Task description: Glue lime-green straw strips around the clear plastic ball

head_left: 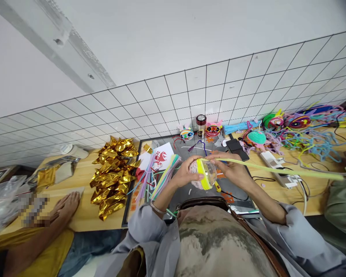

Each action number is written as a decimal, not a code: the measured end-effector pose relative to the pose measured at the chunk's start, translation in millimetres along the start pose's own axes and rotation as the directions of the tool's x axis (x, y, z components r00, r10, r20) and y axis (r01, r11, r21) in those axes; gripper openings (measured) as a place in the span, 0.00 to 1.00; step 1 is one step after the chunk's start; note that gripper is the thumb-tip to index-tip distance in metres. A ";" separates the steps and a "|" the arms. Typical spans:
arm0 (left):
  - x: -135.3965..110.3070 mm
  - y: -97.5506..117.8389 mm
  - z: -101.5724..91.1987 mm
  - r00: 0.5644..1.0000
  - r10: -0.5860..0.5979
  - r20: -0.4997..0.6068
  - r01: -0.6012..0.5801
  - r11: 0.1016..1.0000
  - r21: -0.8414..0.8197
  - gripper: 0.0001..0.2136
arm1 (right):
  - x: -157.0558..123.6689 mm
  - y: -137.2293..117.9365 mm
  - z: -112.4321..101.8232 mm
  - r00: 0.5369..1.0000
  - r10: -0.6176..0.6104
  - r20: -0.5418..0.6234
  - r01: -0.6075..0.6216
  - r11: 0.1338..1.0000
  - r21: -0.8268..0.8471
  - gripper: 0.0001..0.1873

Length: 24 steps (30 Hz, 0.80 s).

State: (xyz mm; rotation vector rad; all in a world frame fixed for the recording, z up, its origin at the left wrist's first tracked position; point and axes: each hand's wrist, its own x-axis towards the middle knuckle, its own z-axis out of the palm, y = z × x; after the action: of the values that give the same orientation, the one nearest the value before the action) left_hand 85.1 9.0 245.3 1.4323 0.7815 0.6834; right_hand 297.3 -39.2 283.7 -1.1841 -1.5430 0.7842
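A round clear ball (212, 174) is held in front of my body. Pale pinkish fuzzy material covers its left part, and bright yellow strips (202, 175) run around its middle. My left hand (185, 174) is wrapped round the ball's left side, thumb on the yellow band. On the other side, my right hand (229, 169) pinches a yellow fuzzy strip (276, 167) at the top of the ball. The strip's long free end stretches far to the right above the table. Pastel fuzzy stems (167, 173) lie in a bundle left of my left hand.
Gold foil (112, 175) is heaped on the left. Behind my hands stand a jar (201, 126) and two decorated balls, one white-faced (187, 134). A phone (237, 149) and power strip (278, 169) lie right. A co-worker's hands (65, 207) rest at left; another person sits right.
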 end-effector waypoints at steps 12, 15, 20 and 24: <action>-0.7 -4.3 -2.0 1.000 0.028 -0.008 -0.028 0.999 -0.031 0.40 | -11.7 5.2 5.3 0.989 -0.149 0.018 0.149 0.989 -0.019 0.14; -0.2 -4.9 -1.7 1.000 0.031 0.000 -0.031 0.999 -0.030 0.39 | -11.8 3.4 3.7 0.977 -0.210 0.038 0.212 0.974 -0.075 0.14; 0.3 -1.9 -0.2 1.000 0.017 0.008 -0.017 0.999 -0.032 0.39 | -12.2 0.4 4.1 0.937 -0.343 0.058 0.348 0.918 -0.189 0.11; 0.3 1.5 0.9 1.000 0.020 0.001 -0.020 1.000 -0.015 0.39 | -13.7 0.5 4.2 0.916 -0.390 0.095 0.401 0.881 -0.251 0.12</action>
State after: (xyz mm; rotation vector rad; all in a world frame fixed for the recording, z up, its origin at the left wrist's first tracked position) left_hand 86.1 8.7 246.7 1.4287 0.7606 0.7022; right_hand 293.8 -51.7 277.6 -0.9909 -1.8901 0.3367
